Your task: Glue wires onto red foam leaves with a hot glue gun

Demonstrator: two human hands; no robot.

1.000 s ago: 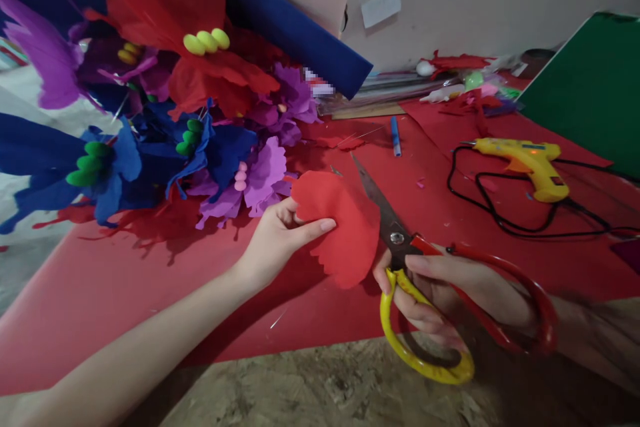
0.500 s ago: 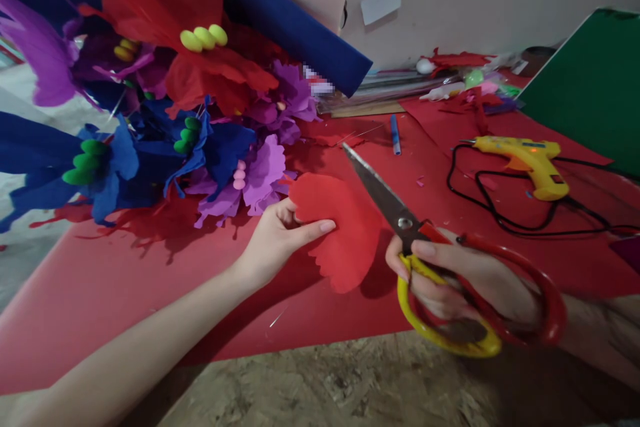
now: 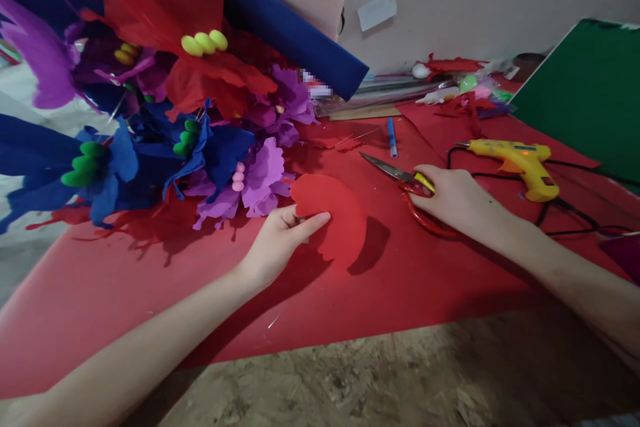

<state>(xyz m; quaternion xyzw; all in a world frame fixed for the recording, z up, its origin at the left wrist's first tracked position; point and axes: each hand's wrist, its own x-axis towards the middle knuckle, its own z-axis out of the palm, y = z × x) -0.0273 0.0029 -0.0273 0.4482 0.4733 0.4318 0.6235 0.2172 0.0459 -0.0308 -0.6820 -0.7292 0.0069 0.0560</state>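
We've got the craft cluster (image 3: 220,80) at left, petal piece (image 3: 345,213) in the left hand (image 3: 277,240) just right of it. Scissors (image 3: 395,171) in the right hand (image 3: 450,197), right of the piece. Marker (image 3: 391,137) lies behind the scissors on the sheet (image 3: 310,307), glue gun (image 3: 520,153) right of the marker. Board (image 3: 580,80) far right, note (image 3: 377,12) on the wall (image 3: 475,0) behind.

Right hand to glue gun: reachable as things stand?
Probably yes: the glue gun lies near the right hand, with only a black cord between, but that hand holds scissors and might need to release them.

Dim grey wall (image 3: 475,7) — red-covered table (image 3: 430,293) below
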